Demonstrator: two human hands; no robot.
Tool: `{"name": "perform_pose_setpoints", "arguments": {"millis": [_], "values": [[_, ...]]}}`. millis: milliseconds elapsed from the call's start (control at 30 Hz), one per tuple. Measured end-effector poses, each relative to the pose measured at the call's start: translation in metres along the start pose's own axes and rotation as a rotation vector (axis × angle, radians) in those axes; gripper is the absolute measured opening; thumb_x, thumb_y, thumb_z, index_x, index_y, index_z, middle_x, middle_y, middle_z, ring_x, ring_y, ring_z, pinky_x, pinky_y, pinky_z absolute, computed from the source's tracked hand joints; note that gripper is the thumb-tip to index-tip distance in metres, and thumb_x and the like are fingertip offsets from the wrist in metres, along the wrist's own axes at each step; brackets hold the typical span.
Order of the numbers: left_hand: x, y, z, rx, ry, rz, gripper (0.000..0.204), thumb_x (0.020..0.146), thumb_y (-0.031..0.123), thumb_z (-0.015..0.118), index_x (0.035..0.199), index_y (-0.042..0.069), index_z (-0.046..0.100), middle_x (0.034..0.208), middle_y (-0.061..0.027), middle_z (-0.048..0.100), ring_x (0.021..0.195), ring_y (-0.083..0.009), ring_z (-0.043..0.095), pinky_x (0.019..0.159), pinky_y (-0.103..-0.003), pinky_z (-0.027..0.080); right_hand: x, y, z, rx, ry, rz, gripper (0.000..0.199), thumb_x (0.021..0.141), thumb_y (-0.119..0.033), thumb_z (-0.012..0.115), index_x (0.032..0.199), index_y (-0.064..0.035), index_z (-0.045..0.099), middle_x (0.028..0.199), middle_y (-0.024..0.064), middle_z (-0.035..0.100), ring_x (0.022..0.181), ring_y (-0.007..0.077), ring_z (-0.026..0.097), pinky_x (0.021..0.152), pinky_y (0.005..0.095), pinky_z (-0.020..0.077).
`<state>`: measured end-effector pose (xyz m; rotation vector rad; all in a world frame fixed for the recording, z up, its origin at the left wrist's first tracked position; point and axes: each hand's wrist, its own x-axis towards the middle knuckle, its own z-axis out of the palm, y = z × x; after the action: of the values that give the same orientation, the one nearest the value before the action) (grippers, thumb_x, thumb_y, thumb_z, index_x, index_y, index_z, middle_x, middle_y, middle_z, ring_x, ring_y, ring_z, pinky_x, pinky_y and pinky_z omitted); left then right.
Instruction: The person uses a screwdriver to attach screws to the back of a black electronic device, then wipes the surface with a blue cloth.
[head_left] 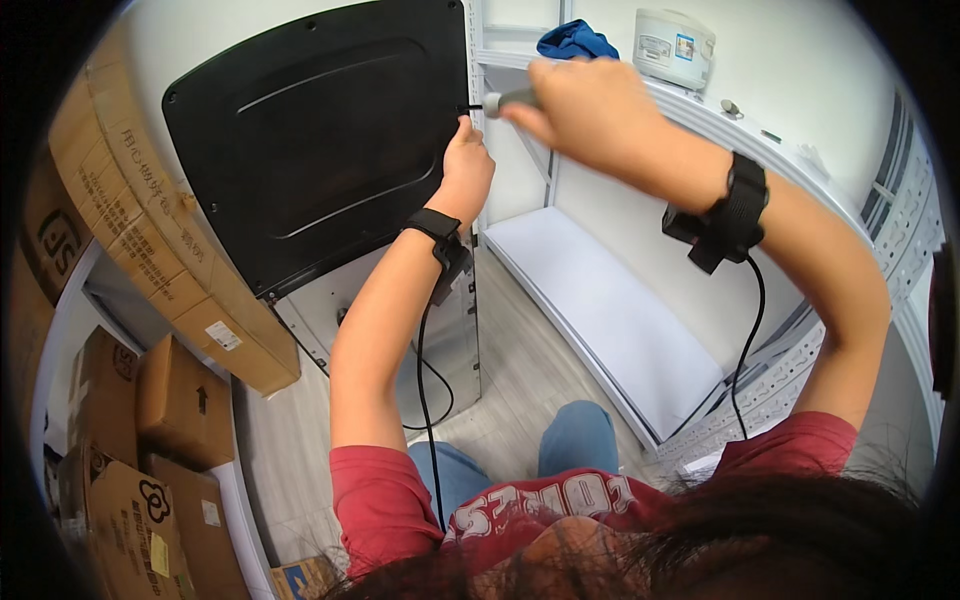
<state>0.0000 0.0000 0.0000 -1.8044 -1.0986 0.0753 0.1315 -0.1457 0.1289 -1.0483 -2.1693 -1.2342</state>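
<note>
A black panel [330, 130] with rounded corners and small screws along its rim covers the upper part of a grey metal cabinet [330, 312] in front of me. My right hand [590, 108] is closed round the grey handle of a screwdriver [497, 104]. Its dark shaft lies level and its tip meets the panel's right edge. Just below that tip is my left hand [468, 170], fingers curled and one fingertip reaching up to the edge. Whatever it pinches there, if anything, is too small to see. Black straps with small devices circle both wrists.
Tall cardboard packaging [170, 220] leans left of the cabinet, with several boxes [185, 400] on shelving beside it. A white shelf board [600, 310] sits low on the right. Above it, a rack holds a blue cloth [577, 40] and a white rice cooker [675, 48]. Black cables hang from my wrists.
</note>
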Motion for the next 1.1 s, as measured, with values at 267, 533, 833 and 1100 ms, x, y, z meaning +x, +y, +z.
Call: {"name": "perform_pose_setpoints", "arguments": {"millis": [267,533,833,1100], "values": [[-0.006,-0.005,-0.013,0.019,0.013,-0.003,0.02,0.078,0.02,0.061,0.092,0.013,0.072,0.098,-0.0026,0.065,0.11,-0.0212,0.048,0.111,-0.047,0.011,-0.006,0.025,0.001,0.461,-0.114,0.475,0.059,0.084,-0.05,0.054,0.061,0.0033,0.062,0.049,0.0114,0.055,0.043,0.0227,0.056,0.046,0.0329,0.0479],[-0.005,0.004,-0.01,0.052,-0.068,-0.028,0.028,0.078,0.031,0.063,0.102,0.019,0.07,0.105,0.0024,0.065,0.119,-0.0243,0.043,0.11,-0.052,0.004,-0.007,0.022,-0.015,0.464,-0.615,0.547,0.042,0.078,-0.037,0.072,0.083,0.0013,0.056,0.054,0.0063,0.053,0.04,0.0134,0.049,0.039,0.0279,0.0407],[-0.006,0.004,-0.019,0.052,-0.082,-0.006,0.03,0.08,0.03,0.06,0.105,0.017,0.069,0.107,0.0011,0.065,0.121,-0.0254,0.043,0.109,-0.054,0.002,-0.026,0.021,0.022,-0.034,-0.123,0.052,0.034,0.078,-0.019,0.068,0.097,-0.0006,0.047,0.083,0.0158,0.055,0.07,0.0338,0.059,0.066,0.0404,0.0488],[-0.008,0.006,-0.013,0.018,0.08,-0.06,0.019,0.078,0.021,0.059,0.088,0.014,0.073,0.096,-0.0019,0.066,0.109,-0.0217,0.048,0.11,-0.047,0.011,-0.022,0.0,0.0,0.095,-0.162,0.01,0.03,0.078,-0.015,0.066,0.097,-0.0004,0.048,0.086,0.0181,0.056,0.073,0.0362,0.06,0.062,0.0428,0.049]]}}
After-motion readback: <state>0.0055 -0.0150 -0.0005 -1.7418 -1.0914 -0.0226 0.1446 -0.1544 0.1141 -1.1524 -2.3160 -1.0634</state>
